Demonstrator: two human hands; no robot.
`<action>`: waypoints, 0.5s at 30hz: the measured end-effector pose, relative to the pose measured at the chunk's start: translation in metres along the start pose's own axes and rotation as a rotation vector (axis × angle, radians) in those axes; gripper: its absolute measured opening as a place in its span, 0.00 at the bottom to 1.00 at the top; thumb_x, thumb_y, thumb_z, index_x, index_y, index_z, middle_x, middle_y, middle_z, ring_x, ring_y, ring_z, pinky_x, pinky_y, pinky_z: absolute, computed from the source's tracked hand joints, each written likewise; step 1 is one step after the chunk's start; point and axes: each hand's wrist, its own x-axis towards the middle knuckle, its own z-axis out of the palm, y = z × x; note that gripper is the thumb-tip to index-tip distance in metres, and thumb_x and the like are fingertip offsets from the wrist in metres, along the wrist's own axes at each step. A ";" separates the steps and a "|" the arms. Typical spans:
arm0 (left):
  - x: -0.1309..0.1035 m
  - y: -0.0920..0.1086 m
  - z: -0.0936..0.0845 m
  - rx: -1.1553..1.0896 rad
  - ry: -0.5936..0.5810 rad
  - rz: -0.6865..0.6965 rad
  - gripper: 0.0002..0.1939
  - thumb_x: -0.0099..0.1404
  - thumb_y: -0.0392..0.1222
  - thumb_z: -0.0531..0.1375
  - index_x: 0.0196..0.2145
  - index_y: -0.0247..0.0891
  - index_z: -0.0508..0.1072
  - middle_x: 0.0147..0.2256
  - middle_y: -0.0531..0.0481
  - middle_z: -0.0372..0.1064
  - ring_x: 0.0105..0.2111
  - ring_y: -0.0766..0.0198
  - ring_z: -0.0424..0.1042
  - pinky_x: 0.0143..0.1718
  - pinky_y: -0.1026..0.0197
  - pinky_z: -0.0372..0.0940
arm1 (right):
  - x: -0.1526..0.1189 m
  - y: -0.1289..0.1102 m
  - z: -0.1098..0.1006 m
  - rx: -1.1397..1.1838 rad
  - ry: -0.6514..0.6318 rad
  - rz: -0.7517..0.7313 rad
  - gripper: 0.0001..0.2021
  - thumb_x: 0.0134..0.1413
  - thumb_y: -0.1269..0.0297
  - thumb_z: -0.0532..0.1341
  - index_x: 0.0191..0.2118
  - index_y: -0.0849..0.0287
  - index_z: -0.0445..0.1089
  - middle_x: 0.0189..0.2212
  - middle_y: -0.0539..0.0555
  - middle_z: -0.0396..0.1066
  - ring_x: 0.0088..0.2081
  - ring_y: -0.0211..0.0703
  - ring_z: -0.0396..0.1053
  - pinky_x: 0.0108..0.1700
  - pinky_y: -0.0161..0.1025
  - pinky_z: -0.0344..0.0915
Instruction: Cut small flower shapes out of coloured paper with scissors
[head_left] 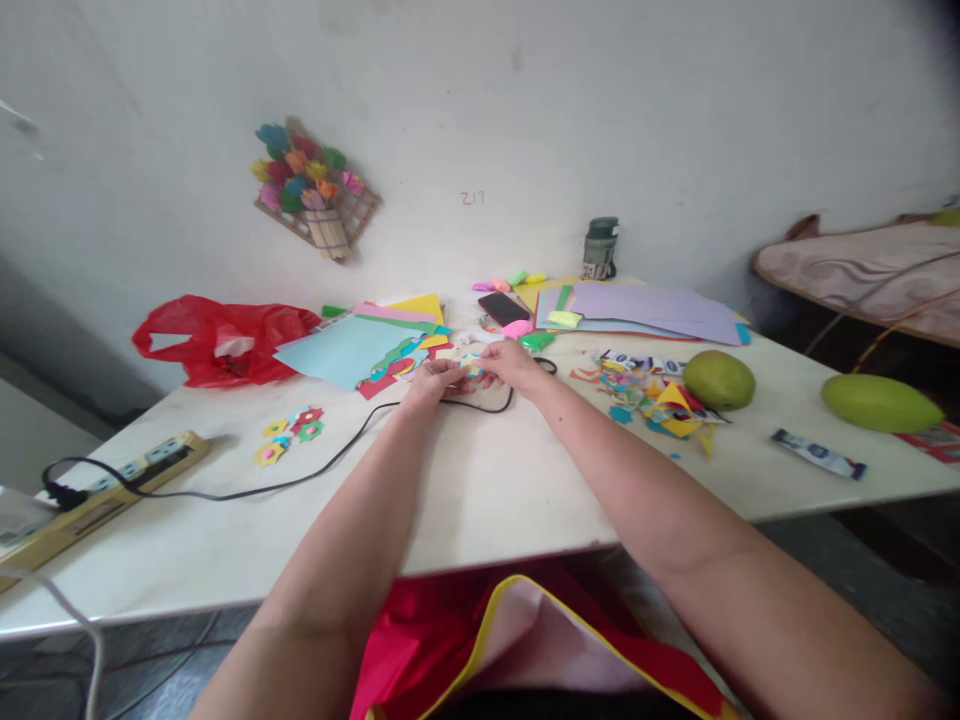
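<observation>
Both arms reach forward over the table, and the hands meet near its middle. A small light-blue and yellowish paper piece (470, 366) is pinched between them; its exact shape is partly hidden by the fingers. My left hand (437, 383) is closed on its left side. On the other side, my right hand (510, 364) grips it with thumb and fingers. Just left of the hands lie colourful cut paper strips (396, 362). Finished-looking small paper flowers (292, 432) in yellow, red, green and blue rest on the table farther left.
A black cord (300, 484) runs from a power strip (112, 490) to the hands. Coloured sheets (337, 350), a red plastic bag (225, 335), a phone (503, 309) and lilac paper (652, 308) lie behind. Paper scraps (667, 405), green fruit (718, 380) and a tube (819, 453) are right.
</observation>
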 end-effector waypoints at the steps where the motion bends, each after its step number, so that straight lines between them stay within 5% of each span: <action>1: 0.000 0.000 0.000 0.006 0.003 0.000 0.18 0.42 0.48 0.70 0.22 0.34 0.68 0.20 0.52 0.68 0.21 0.67 0.69 0.29 0.61 0.67 | -0.001 -0.002 0.001 0.004 0.004 -0.002 0.11 0.54 0.75 0.59 0.22 0.61 0.63 0.14 0.46 0.67 0.15 0.30 0.64 0.17 0.27 0.51; 8: -0.001 0.003 0.003 0.041 0.039 0.067 0.19 0.41 0.49 0.70 0.21 0.34 0.68 0.19 0.53 0.67 0.20 0.70 0.67 0.28 0.64 0.66 | 0.002 0.004 0.002 0.030 -0.020 -0.054 0.10 0.55 0.71 0.59 0.24 0.60 0.64 0.16 0.46 0.69 0.17 0.31 0.65 0.18 0.27 0.52; 15: 0.005 0.003 -0.006 0.002 0.263 0.152 0.18 0.41 0.48 0.70 0.20 0.35 0.67 0.18 0.56 0.65 0.19 0.71 0.66 0.29 0.64 0.66 | 0.004 0.007 0.000 0.003 0.007 -0.131 0.06 0.55 0.71 0.57 0.29 0.63 0.70 0.27 0.52 0.75 0.24 0.31 0.69 0.25 0.27 0.63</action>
